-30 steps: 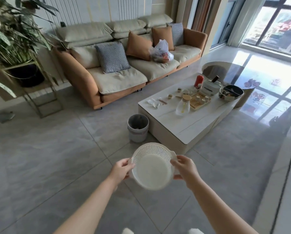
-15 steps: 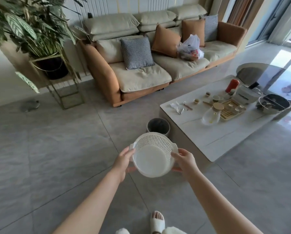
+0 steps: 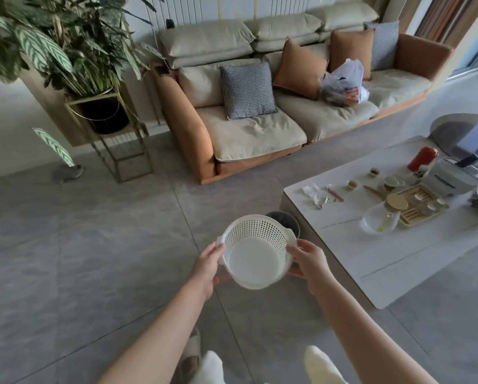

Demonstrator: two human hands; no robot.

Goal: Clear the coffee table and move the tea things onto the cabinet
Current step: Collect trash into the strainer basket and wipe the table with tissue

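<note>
I carry a white perforated plastic basket [image 3: 255, 252] in front of me, empty inside. My left hand [image 3: 207, 263] grips its left rim and my right hand [image 3: 309, 260] grips its right rim. To the right stands the white coffee table [image 3: 370, 261]. On it are a wooden tea tray [image 3: 418, 205] with small cups, a glass pitcher [image 3: 380, 220] with a wooden lid, two small tea cups [image 3: 352, 184], a red canister [image 3: 423, 158], a white box [image 3: 451, 180] and some wrappers [image 3: 316, 192].
A grey waste bin [image 3: 283, 220] sits on the floor behind the basket, at the table's near corner. An orange and beige sofa [image 3: 260, 106] with cushions and a plastic bag [image 3: 343, 84] lines the far wall. A potted plant on a metal stand [image 3: 107, 120] is at left.
The view has swung left and closer to the table, which now lies further right. The basket stays held in both hands, a little nearer the bin.
</note>
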